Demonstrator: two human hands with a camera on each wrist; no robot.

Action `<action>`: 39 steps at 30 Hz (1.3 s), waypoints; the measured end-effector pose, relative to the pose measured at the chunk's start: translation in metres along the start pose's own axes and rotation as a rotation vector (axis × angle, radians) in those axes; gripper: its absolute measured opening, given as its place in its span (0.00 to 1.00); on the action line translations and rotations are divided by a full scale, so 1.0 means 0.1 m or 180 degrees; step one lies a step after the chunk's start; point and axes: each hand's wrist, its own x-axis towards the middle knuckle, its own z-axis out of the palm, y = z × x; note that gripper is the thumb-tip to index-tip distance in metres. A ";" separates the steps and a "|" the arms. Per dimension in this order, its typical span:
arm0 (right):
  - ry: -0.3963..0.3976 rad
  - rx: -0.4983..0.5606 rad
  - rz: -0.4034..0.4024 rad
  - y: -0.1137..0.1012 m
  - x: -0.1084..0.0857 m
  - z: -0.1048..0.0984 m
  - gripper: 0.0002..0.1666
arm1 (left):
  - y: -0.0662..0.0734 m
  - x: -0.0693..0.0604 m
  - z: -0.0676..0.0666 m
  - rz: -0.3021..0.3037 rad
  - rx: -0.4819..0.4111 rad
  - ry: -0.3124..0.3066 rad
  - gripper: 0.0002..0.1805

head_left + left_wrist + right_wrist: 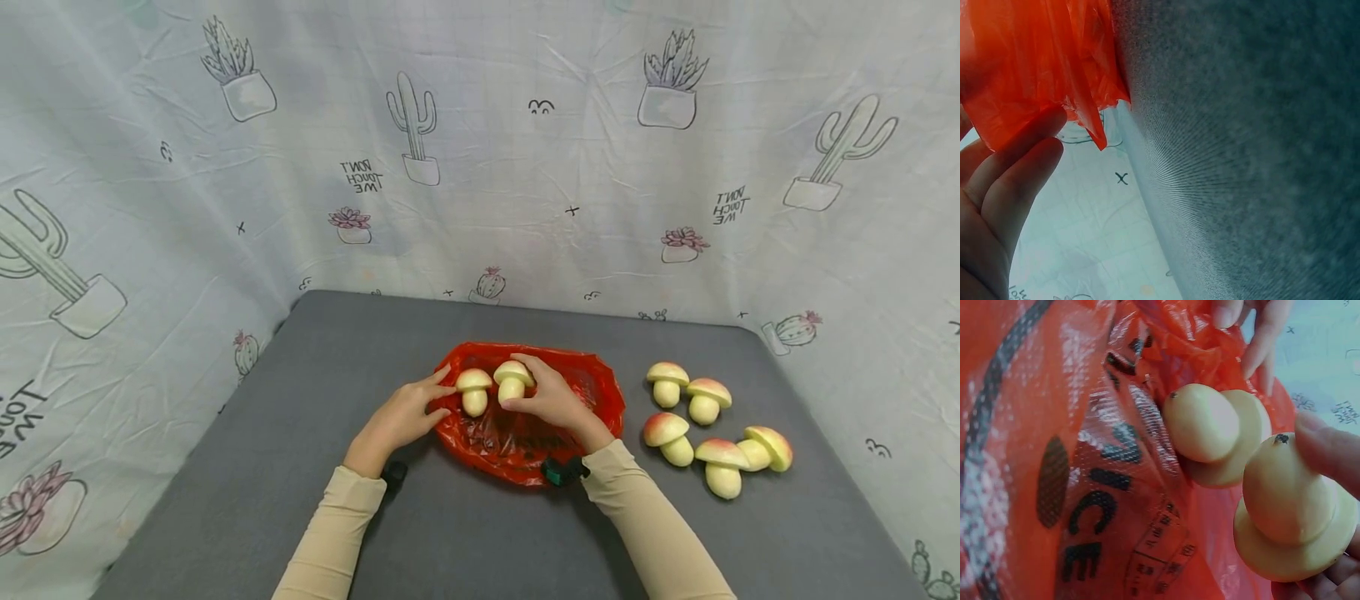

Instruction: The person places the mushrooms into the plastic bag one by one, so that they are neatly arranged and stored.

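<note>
A red plastic bag (517, 454) lies spread on the grey table, its rim standing up like a bowl. Inside it at the left is a toy mushroom (474, 392) with a pale yellow cap and stem. My right hand (555, 396) holds a second mushroom (1288, 494) beside the first, over the bag, thumb against its stem and fingers round the cap. At the bag's left rim is my left hand (405, 412), fingers fairly straight and spread. In the left wrist view its fingers (1022, 169) touch the outside of the red plastic.
Several more mushrooms with reddish caps lie on the table to the right of the bag, among them an upright one (667, 383) and a tilted one (669, 437). A white curtain (480, 167) printed with cacti hangs behind the table (315, 358) and along its sides.
</note>
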 end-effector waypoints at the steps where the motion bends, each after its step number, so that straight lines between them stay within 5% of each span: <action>1: -0.0009 -0.0022 -0.0007 0.01 0.01 0.01 0.48 | 0.00 0.00 0.00 -0.0002 -0.0002 -0.0010 0.21; 27: -0.0052 -0.0249 0.0074 0.12 0.13 0.18 0.49 | 0.02 0.01 -0.03 -0.0030 0.0012 -0.0099 0.22; 39: -0.0112 -0.0459 0.0019 0.11 0.17 0.18 0.51 | -0.02 0.04 -0.06 0.0137 0.0021 -0.0011 0.21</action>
